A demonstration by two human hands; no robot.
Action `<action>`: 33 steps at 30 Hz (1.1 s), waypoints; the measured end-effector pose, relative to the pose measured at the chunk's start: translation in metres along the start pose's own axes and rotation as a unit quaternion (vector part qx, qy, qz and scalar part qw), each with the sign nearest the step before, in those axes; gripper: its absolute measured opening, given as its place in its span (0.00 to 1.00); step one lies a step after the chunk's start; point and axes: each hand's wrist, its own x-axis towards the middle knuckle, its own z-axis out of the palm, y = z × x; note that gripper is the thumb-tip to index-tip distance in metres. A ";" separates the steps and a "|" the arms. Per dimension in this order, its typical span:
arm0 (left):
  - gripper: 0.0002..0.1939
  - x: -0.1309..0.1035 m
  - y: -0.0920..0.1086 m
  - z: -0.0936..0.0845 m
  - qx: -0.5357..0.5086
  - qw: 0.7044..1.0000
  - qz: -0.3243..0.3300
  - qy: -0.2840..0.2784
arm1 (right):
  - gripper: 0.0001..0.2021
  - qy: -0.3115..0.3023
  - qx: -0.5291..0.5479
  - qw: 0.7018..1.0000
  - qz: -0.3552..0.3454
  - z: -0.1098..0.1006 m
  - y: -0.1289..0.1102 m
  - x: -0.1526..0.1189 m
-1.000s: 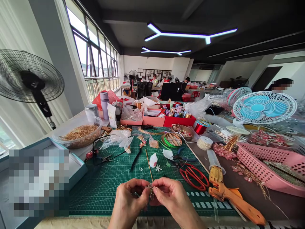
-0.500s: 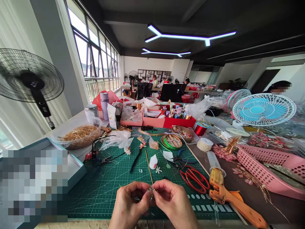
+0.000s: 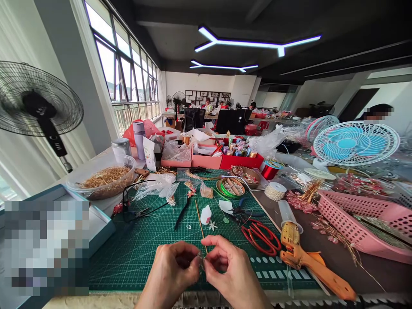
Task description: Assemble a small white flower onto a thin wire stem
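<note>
My left hand (image 3: 174, 265) is closed in a pinch on a small glittering wire-and-bead piece (image 3: 201, 260), low over the green cutting mat (image 3: 128, 257). Facing it, my right hand (image 3: 227, 267) also pinches, thumb and fingers at the same piece; its exact form is mostly hidden by fingertips. A thin golden stick (image 3: 199, 218) lies on the mat just beyond the fingers. Near it stand a small white bottle (image 3: 206, 214) and a white flower-shaped piece (image 3: 213, 225). A clear bead (image 3: 188, 227) and a pale green leaf piece (image 3: 225, 220) lie close by.
Red-handled scissors (image 3: 260, 237), blue-handled pliers (image 3: 241, 210) and an orange glue gun (image 3: 299, 257) lie to the right. Black tweezers (image 3: 183, 212) are left of the bottle. A pink basket (image 3: 363, 231) stands far right, a pale blue box (image 3: 99, 231) at left.
My right hand has shifted slightly, its index finger lifted and a little apart from the left fingertips. The view has tilted slightly; the table items stay where they were.
</note>
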 end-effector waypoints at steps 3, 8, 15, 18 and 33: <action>0.09 -0.001 0.001 0.000 0.005 1.000 -0.008 -0.008 | 0.16 -0.011 -0.007 1.000 -0.009 0.000 0.000 0.000; 0.10 -0.002 0.006 -0.002 0.037 0.999 -0.015 -0.029 | 0.22 -0.006 -0.023 0.999 -0.040 -0.001 0.002 -0.001; 0.07 -0.003 -0.005 0.006 -0.136 0.989 -0.063 0.021 | 0.24 0.022 0.024 0.997 -0.071 0.002 0.005 -0.006; 0.07 -0.004 -0.005 0.011 -0.183 0.980 -0.053 0.052 | 0.22 0.032 0.036 0.996 -0.081 0.005 0.006 -0.008; 0.05 -0.005 -0.006 0.011 -0.139 0.987 -0.045 0.071 | 0.16 0.027 0.106 0.994 -0.005 0.004 -0.004 -0.009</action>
